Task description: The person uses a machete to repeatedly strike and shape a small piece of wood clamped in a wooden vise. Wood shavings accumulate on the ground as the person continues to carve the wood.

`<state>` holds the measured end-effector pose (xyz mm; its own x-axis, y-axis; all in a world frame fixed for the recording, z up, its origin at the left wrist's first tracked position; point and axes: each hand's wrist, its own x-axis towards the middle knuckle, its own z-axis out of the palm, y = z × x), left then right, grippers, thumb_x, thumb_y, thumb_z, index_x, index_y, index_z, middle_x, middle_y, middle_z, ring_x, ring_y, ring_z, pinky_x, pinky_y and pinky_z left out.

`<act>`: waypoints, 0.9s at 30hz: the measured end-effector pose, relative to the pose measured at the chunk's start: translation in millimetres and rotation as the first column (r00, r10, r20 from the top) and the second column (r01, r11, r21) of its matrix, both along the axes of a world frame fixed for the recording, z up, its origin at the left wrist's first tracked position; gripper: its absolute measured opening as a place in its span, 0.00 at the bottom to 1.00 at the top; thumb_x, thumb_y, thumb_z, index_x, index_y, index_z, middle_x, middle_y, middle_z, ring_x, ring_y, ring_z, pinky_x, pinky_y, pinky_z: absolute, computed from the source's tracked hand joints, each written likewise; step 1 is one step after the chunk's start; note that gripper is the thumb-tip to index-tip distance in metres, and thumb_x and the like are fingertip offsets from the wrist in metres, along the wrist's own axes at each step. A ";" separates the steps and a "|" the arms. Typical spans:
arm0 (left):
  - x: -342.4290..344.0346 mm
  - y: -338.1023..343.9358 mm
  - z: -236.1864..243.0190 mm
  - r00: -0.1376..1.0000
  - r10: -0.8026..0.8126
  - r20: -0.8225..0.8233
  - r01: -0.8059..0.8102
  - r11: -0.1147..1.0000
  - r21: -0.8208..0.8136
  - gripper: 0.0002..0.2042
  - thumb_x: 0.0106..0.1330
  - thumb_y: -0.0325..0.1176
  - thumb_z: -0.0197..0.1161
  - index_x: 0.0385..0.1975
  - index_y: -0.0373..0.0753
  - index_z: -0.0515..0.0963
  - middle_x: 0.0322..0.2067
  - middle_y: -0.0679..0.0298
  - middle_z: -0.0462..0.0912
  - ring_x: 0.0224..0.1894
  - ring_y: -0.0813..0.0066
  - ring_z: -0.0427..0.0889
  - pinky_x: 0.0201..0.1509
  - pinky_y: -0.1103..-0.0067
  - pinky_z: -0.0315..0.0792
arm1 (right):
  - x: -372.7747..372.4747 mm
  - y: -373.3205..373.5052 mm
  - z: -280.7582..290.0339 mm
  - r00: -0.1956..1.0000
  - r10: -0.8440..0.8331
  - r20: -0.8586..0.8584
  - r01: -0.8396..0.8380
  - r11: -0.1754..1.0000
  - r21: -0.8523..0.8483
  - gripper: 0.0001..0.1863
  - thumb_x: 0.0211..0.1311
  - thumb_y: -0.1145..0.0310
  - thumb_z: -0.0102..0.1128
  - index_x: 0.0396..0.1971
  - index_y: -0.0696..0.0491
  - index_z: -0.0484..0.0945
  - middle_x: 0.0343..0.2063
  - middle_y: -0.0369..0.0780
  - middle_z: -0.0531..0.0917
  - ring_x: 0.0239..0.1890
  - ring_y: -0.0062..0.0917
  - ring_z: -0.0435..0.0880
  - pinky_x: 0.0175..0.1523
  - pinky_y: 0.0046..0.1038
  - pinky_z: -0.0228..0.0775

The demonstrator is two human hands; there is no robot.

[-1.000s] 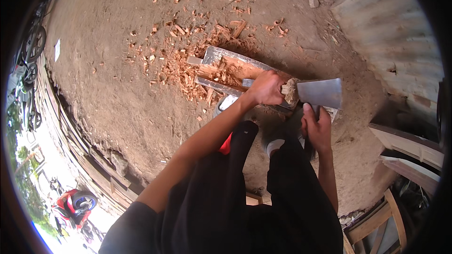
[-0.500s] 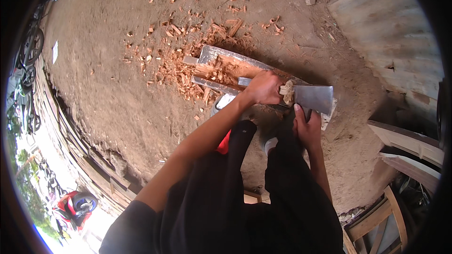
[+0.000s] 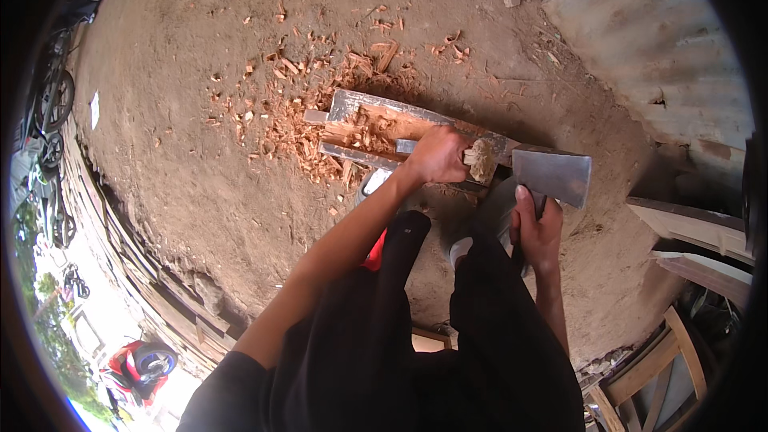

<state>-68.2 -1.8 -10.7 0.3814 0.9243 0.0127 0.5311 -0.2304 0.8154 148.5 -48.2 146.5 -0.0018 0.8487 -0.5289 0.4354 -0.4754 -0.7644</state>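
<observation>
My left hand (image 3: 438, 155) is closed around a chisel, whose frayed wooden handle end (image 3: 482, 162) sticks out on the right. The chisel's flat metal blade (image 3: 406, 146) points left over a wooden beam (image 3: 394, 106) with a rough hollow cut into it. My right hand (image 3: 538, 232) grips the dark handle of a hatchet. The hatchet's broad steel head (image 3: 554, 176) is to the right of the chisel's end, apart from it. Reddish shavings (image 3: 371, 130) lie in the hollow.
Wood chips (image 3: 292, 124) are scattered over the dirt floor (image 3: 192, 192). Corrugated metal sheets (image 3: 656, 48) lean at the upper right. Wooden boards (image 3: 692, 228) and a wooden frame (image 3: 652, 356) stand at the right. A red motorcycle (image 3: 132, 368) is at the lower left.
The hatchet head has moved right, away from the chisel's handle end, opening a gap. My left hand and the chisel appear slightly farther left; the view has shifted a little.
</observation>
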 end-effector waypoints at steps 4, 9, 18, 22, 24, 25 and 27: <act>6.4 2.8 5.2 1.000 -0.005 -0.008 0.005 0.999 -0.045 0.11 0.38 0.33 0.65 0.21 0.35 0.79 0.20 0.44 0.80 0.29 0.40 0.83 0.35 0.56 0.78 | 0.6 -0.4 -38.7 0.982 0.174 0.070 -0.180 0.979 0.094 0.20 0.78 0.59 0.57 0.26 0.55 0.72 0.13 0.33 0.72 0.11 0.17 0.69 0.18 0.25 0.60; -0.3 -1.6 1.4 1.000 0.001 0.019 -0.001 1.000 -0.026 0.11 0.37 0.33 0.65 0.22 0.35 0.79 0.21 0.44 0.81 0.29 0.40 0.83 0.37 0.56 0.78 | 17.3 15.3 -36.3 0.986 -0.077 -0.147 0.074 0.997 -0.025 0.19 0.77 0.57 0.59 0.29 0.57 0.74 0.13 0.34 0.74 0.12 0.19 0.73 0.18 0.27 0.64; 1.6 0.0 3.7 0.999 -0.045 0.003 0.045 0.999 0.004 0.12 0.37 0.33 0.65 0.24 0.35 0.80 0.21 0.44 0.81 0.30 0.41 0.83 0.36 0.56 0.78 | 13.4 14.6 -34.5 0.993 0.063 -0.098 -0.053 0.994 0.098 0.17 0.76 0.61 0.60 0.29 0.57 0.71 0.14 0.34 0.72 0.12 0.18 0.71 0.18 0.25 0.63; 3.0 0.2 8.5 0.998 -0.031 -0.047 0.027 0.997 -0.077 0.11 0.37 0.32 0.64 0.22 0.35 0.79 0.21 0.45 0.81 0.29 0.40 0.83 0.35 0.55 0.77 | 6.1 -0.9 -59.0 0.981 -0.055 -0.184 0.065 0.997 0.047 0.19 0.77 0.59 0.58 0.28 0.56 0.71 0.14 0.34 0.72 0.12 0.19 0.71 0.18 0.24 0.63; 1.2 -1.2 6.6 0.998 -0.053 -0.019 0.051 0.997 -0.064 0.11 0.37 0.32 0.64 0.22 0.35 0.78 0.20 0.44 0.80 0.28 0.40 0.82 0.35 0.55 0.77 | 9.5 7.5 -59.1 0.976 0.213 -0.046 -0.212 0.977 0.038 0.20 0.78 0.59 0.58 0.27 0.56 0.70 0.14 0.34 0.72 0.12 0.19 0.71 0.18 0.24 0.63; 1.4 -1.0 5.4 0.998 -0.065 -0.006 0.064 0.996 -0.058 0.11 0.36 0.32 0.64 0.21 0.35 0.78 0.20 0.44 0.80 0.28 0.40 0.82 0.34 0.55 0.77 | 18.1 12.2 -52.8 0.978 0.193 -0.080 -0.196 0.980 -0.033 0.20 0.77 0.59 0.58 0.27 0.56 0.70 0.14 0.34 0.72 0.12 0.19 0.71 0.18 0.25 0.63; -0.1 -0.9 -1.5 0.998 -0.050 -0.022 0.050 0.999 -0.004 0.11 0.36 0.32 0.64 0.21 0.35 0.77 0.20 0.44 0.80 0.27 0.40 0.82 0.34 0.56 0.77 | 18.9 12.2 -37.9 0.993 0.072 -0.098 -0.075 0.997 -0.030 0.19 0.77 0.58 0.58 0.28 0.56 0.71 0.15 0.34 0.72 0.12 0.19 0.71 0.19 0.25 0.64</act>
